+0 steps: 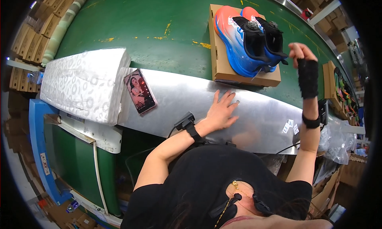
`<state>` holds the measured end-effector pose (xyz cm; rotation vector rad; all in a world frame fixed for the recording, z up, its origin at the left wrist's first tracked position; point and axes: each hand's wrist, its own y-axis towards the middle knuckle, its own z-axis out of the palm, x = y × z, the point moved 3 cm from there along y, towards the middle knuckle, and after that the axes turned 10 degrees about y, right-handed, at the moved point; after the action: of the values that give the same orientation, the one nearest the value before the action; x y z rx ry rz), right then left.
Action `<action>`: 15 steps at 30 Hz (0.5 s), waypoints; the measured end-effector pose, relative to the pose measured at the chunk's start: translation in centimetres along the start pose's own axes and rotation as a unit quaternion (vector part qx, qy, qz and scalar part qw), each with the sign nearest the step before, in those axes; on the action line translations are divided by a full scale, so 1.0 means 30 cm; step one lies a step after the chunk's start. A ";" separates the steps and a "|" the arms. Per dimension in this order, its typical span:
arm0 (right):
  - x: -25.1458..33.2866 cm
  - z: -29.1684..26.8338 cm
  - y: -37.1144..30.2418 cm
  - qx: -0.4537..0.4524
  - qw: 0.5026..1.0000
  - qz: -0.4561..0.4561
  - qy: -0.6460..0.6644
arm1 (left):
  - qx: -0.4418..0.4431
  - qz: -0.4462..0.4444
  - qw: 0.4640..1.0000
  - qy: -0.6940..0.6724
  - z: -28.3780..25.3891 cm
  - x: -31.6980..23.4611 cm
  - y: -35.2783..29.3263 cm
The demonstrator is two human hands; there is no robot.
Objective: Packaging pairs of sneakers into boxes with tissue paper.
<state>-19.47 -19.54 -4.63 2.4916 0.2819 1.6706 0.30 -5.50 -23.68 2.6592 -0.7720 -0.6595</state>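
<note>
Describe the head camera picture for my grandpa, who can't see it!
Two blue-and-coral sneakers sit on a cardboard box, a person's right hand raised beside them. The left hand is spread over a shiny metal ledge, with a smartphone and a white patterned package further left.

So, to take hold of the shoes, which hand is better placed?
Likely the right hand: it is beside the heels of the shoes. The left hand is spread over the metal surface, short of the box.

Can't read small white labels toward three o'clock; can't fully see far shoe, toward two, behind near shoe.
</note>
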 end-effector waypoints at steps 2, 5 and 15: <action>-0.049 -0.042 0.055 -0.024 0.995 -0.085 -0.055 | 0.035 -0.068 0.989 -0.126 -0.008 0.041 0.022; -0.222 -0.094 0.198 0.012 0.863 -0.353 -0.362 | -0.048 -0.244 0.911 -0.328 -0.154 0.075 0.108; -0.158 0.084 0.205 -0.078 0.905 -0.380 -0.175 | -0.232 -0.015 0.963 -0.135 -0.390 0.180 0.552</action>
<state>-18.38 -26.61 -8.58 2.0813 0.8915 0.8793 3.13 -20.26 -9.04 2.1834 -0.5571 -1.0790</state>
